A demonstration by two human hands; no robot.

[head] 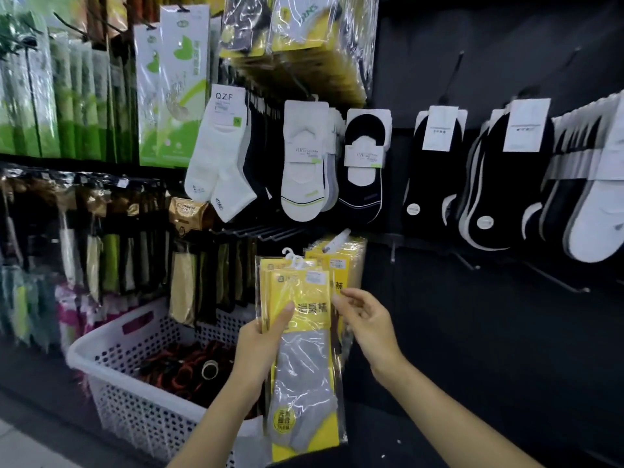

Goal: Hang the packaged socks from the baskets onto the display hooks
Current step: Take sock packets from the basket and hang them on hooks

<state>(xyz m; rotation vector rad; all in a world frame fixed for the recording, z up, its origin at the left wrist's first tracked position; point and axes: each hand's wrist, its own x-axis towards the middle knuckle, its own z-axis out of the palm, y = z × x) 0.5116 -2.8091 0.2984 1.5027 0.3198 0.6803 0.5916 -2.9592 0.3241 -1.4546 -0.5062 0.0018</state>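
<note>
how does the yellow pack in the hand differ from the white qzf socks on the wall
The yellow pack holds grey socks in a clear bag; the QZF socks are white, with only a paper label. The left hand grips the pack, not yet hung; the QZF socks hang on display. Both are socks for sale.

Left hand (260,336) grips a stack of yellow sock packs (304,359) by its left edge, thumb across the front. Right hand (364,322) at the stack's right edge, fingers curled; contact unclear. White basket (111,336) low left. Black hooks (256,231) above.
</note>
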